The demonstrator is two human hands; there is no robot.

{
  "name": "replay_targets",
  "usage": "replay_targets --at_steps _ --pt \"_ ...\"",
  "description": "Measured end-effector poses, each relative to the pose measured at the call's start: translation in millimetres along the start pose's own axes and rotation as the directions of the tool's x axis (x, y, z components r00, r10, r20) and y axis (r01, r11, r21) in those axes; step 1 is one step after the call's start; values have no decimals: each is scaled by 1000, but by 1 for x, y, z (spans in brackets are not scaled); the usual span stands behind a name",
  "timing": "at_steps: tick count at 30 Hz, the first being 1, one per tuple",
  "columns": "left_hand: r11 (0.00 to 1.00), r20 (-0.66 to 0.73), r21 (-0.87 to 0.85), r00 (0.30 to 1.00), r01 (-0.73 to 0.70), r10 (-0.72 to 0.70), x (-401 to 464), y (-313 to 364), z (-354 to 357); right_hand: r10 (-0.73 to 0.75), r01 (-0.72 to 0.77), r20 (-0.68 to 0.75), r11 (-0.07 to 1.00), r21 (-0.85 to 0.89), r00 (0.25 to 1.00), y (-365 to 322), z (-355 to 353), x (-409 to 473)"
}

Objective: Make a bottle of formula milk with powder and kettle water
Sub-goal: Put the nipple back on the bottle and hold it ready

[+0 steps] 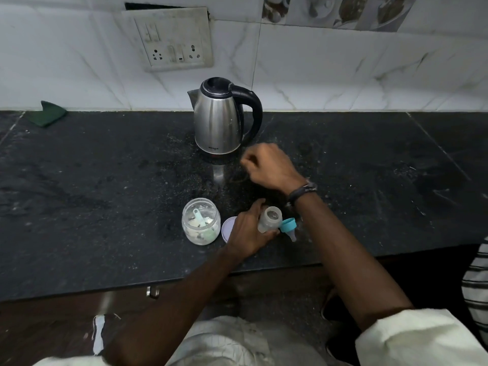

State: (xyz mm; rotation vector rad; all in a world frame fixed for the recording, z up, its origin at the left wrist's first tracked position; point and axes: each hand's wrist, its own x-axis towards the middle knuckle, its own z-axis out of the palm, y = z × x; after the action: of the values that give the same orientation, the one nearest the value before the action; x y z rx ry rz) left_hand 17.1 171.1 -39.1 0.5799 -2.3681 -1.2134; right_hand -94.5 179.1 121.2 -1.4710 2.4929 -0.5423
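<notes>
- Left hand (pixel 247 231) wraps the small clear bottle (pixel 269 220), pinning it upright on the black desk (pixel 105 194) near the front edge; its mouth is open to the camera and it looks empty, though the view down the neck is too small to be sure.
- Right hand (pixel 269 165) hangs above the desk between bottle and kettle (pixel 220 117), fingers curled into a loose fist; it is blurred, and I cannot tell whether anything is pinched in it.
- My read: the hand is bound for the kettle handle (pixel 253 107), which faces right, an easy side for that hand. The water pour looks like the step at hand.
- To do it well: take the handle high and firm, since a kettle with water in it will want to swing as it lifts off the desk.
- The spout sits on the far side from the handle, so the kettle must come round and over the bottle. That neck is narrow; a slow tilt and a thin stream will serve best.
- The left hand sits close around the neck. If the water is hot, a grip lower on the body would be safer.
- The teal cap with teat (pixel 288 225) lies just beside the bottle on the right, under the path of the pouring arm. Mind the forearm doesn't knock it.
- The powder jar (pixel 201 221) stands open to the left, a pale scoop (pixel 198 217) inside, with its lilac lid (pixel 228 225) between jar and left hand. Keep drips away from it.
</notes>
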Motion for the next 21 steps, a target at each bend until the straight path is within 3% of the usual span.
replay_targets --at_steps 5,9,12,21 --pt "1000 8 -9 1000 -18 18 -2 4 -3 302 -286 147 951 -120 942 70 -23 -11" --pt "1000 3 -6 1000 -9 9 -3 4 -2 434 -369 280 894 -255 857 107 -17 -31" --pt "1000 -1 -7 1000 -3 3 -2 4 -2 458 -376 334 882 -283 824 118 -6 -43" --pt "1000 -8 -7 1000 -25 24 -2 -1 0 471 -380 303 870 -315 828 117 7 -60"
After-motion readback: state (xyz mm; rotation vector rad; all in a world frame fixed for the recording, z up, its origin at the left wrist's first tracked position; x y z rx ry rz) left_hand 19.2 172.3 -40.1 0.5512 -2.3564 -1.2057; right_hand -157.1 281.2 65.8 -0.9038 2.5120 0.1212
